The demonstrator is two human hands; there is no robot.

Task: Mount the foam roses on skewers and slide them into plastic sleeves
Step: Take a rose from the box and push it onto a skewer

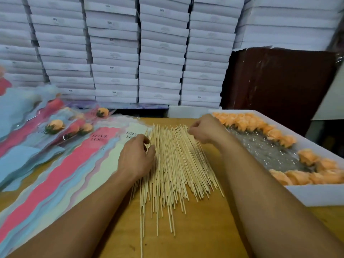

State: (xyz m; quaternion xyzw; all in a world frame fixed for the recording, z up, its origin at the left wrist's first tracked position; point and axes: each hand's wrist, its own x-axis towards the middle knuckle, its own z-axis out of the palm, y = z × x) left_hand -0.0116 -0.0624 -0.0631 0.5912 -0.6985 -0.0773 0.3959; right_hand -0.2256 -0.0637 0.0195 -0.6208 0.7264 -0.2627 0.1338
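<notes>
A loose pile of bamboo skewers [175,164] fans out on the wooden table [201,229]. My left hand [135,157] lies on the pile's left edge, fingers and thumb curled round some skewers. My right hand [206,129] is at the pile's far right end, its curled fingertips pinching at skewers there. Orange foam roses [247,123] line the rim of a white box [316,194] at the right. Flat plastic sleeves [70,164] in pink, blue and cream lie to the left. Several sleeved roses [55,125] rest at the far left.
Tall stacks of white flat boxes [160,53] fill the back wall behind the table. A dark brown panel [279,81] stands at the back right. Bubble wrap [264,148] lines the bottom of the rose box.
</notes>
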